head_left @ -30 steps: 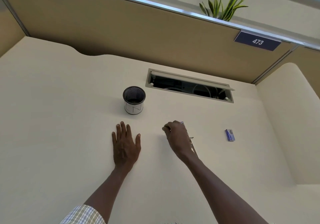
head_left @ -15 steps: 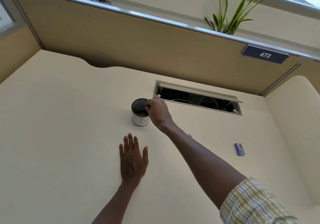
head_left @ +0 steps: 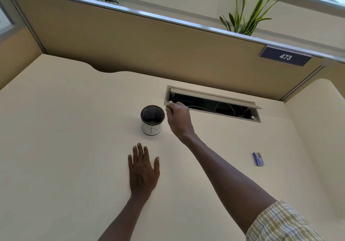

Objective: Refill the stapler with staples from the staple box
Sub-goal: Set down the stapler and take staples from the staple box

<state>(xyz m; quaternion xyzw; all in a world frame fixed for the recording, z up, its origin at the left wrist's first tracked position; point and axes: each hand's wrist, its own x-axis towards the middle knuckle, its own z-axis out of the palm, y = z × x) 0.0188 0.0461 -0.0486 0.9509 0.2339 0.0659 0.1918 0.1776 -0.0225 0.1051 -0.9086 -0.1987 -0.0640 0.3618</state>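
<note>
The cream surface (head_left: 56,128) carries everything. At its twelve o'clock edge sits an open cable hatch (head_left: 212,103). The right hand (head_left: 178,118) reaches between the hatch's corner and the mesh cup (head_left: 152,119), fingers curled, pinching something small and pale that I cannot identify. The left hand (head_left: 142,171) lies spread flat toward six o'clock. The small blue staple box (head_left: 258,159) rests at three o'clock, untouched; no stapler shows. Loading seems not yet begun; next, the right hand must return to the box.

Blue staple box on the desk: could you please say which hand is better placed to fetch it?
Right hand, probably, though pinching a white item: the small blue staple box lies right of its forearm; the flat left hand must cross that arm.
</note>
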